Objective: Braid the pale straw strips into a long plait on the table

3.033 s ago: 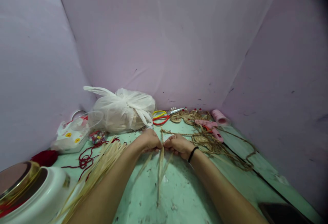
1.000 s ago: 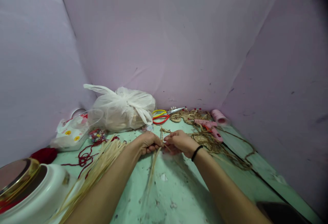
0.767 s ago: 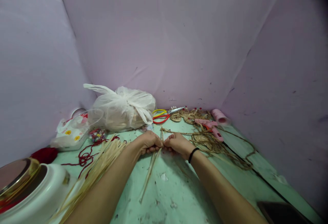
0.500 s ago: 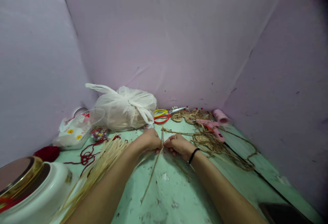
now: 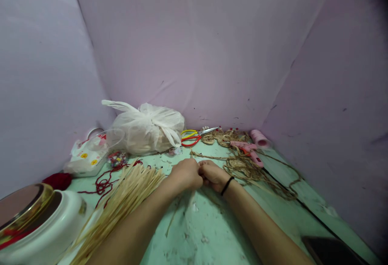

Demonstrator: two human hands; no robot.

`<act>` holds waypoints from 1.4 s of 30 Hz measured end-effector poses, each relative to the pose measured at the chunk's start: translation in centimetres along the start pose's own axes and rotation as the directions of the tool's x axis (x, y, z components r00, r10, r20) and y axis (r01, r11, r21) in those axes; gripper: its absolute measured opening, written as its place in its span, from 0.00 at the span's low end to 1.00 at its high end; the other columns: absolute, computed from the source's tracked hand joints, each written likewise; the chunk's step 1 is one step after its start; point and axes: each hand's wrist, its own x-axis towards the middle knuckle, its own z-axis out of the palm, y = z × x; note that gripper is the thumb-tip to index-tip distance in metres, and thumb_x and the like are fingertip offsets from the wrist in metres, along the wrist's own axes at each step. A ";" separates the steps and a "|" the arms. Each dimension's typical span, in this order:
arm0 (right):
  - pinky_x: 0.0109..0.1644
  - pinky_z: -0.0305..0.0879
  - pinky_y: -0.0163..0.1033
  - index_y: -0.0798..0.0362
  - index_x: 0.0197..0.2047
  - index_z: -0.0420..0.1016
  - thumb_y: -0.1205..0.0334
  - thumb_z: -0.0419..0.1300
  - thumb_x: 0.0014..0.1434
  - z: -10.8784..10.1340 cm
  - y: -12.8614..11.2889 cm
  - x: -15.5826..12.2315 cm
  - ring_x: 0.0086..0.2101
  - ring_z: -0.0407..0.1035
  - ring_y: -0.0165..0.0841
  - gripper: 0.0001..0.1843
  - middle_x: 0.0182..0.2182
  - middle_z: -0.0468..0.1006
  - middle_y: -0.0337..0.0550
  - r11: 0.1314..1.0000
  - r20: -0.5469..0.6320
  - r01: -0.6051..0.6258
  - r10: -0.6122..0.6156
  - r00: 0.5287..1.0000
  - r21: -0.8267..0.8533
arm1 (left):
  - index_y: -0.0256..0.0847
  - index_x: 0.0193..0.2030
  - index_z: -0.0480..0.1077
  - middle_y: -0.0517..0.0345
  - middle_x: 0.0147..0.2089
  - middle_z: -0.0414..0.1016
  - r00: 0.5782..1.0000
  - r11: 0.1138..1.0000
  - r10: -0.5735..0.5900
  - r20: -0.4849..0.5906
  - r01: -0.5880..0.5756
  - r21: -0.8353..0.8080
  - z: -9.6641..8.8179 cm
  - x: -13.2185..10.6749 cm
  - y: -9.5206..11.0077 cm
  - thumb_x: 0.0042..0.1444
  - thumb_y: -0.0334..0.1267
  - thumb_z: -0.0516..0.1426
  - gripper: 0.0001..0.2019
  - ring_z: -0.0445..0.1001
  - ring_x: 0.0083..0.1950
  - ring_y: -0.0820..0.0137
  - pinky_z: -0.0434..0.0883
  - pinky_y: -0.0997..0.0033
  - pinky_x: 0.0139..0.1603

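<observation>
Above the middle of the green tabletop, my left hand (image 5: 188, 175) is closed, its back toward me, on a thin raffia strand (image 5: 172, 219) whose loose end trails down toward me. Pressed close beside it, my right hand (image 5: 212, 174), with a black band at the wrist, pinches the same small work. The fingers cover most of what they grip. Left of my left forearm lies a bundle of pale raffia strips (image 5: 133, 194). Right of my right hand lies a tangle of brown jute cord (image 5: 244, 169).
At the back are a tied white plastic bag (image 5: 148, 129), scissors (image 5: 197, 135) and a pink thread spool (image 5: 260, 139). A pink glue gun (image 5: 247, 151) rests on the jute. Red yarn (image 5: 104, 186), a bead packet (image 5: 117, 158) and a white jar (image 5: 57, 220) are at left. A dark flat object (image 5: 330, 251) lies front right.
My left hand has moved right and turned its back upward, now partly in front of my right fingers. The upright part of the strand between the hands is no longer visible.
</observation>
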 end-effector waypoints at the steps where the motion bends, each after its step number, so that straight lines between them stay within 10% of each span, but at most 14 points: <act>1: 0.13 0.37 0.28 0.55 0.11 0.56 0.75 0.48 0.33 -0.1 0.0 0.0 0.09 0.45 0.20 0.07 0.05 0.54 0.30 1.000 0.013 0.000 0.000 1.000 -0.007 | 0.35 0.24 0.71 0.54 0.21 0.71 1.000 0.999 -0.004 0.027 0.005 -0.038 -0.4 0.3 -0.4 0.38 0.35 0.56 0.06 0.69 0.25 0.70 0.60 0.76 0.23; 6: 0.14 0.40 0.29 0.57 0.11 0.61 0.75 0.49 0.35 -0.5 0.1 0.3 0.10 0.48 0.21 0.07 0.05 0.56 0.32 0.998 0.068 -0.003 0.006 0.998 -0.056 | 0.34 0.19 0.66 0.60 0.13 0.63 0.986 0.874 -0.165 -0.008 0.142 -0.464 -1.6 2.0 -2.4 0.45 0.33 0.51 0.08 0.56 0.12 0.77 0.54 0.76 0.15; 13: 0.19 0.48 0.29 0.58 0.15 0.64 0.73 0.51 0.37 -0.7 0.2 0.3 0.14 0.55 0.23 0.05 0.10 0.64 0.35 0.998 0.135 0.050 -0.044 0.990 -0.038 | 0.31 0.19 0.65 0.57 0.16 0.66 0.934 0.623 -0.049 0.355 0.307 -0.720 0.3 3.3 -2.9 0.45 0.24 0.49 0.08 0.60 0.14 0.80 0.55 0.80 0.15; 21: 0.21 0.49 0.28 0.57 0.18 0.67 0.71 0.54 0.40 -1.3 0.3 0.8 0.18 0.56 0.23 0.03 0.14 0.65 0.34 0.788 0.019 0.270 -0.312 0.950 -0.554 | 0.35 0.12 0.59 0.65 0.08 0.53 0.947 0.731 -0.180 0.266 0.310 -0.608 1.0 3.8 -3.5 0.37 0.29 0.53 0.08 0.47 0.10 0.82 0.42 0.79 0.12; 25: 0.20 0.48 0.29 0.58 0.15 0.70 0.68 0.57 0.38 -1.7 -0.2 0.3 0.17 0.58 0.25 0.05 0.11 0.65 0.37 0.678 -0.071 0.138 -0.271 0.960 -0.722 | 0.36 0.10 0.58 0.65 0.07 0.52 0.959 0.757 -0.206 0.194 0.281 -0.590 1.3 3.1 -2.7 0.34 0.29 0.53 0.08 0.48 0.10 0.81 0.44 0.78 0.12; 42: 0.15 0.53 0.27 0.56 0.12 0.67 0.74 0.56 0.37 -0.9 -2.0 -2.8 0.13 0.61 0.25 0.08 0.10 0.67 0.36 0.910 0.149 0.089 -0.030 0.988 -0.404 | 0.38 0.12 0.54 0.69 0.09 0.50 0.993 0.701 -0.050 0.109 0.113 -0.704 2.2 2.9 -4.0 0.31 0.36 0.54 0.09 0.44 0.10 0.83 0.38 0.79 0.11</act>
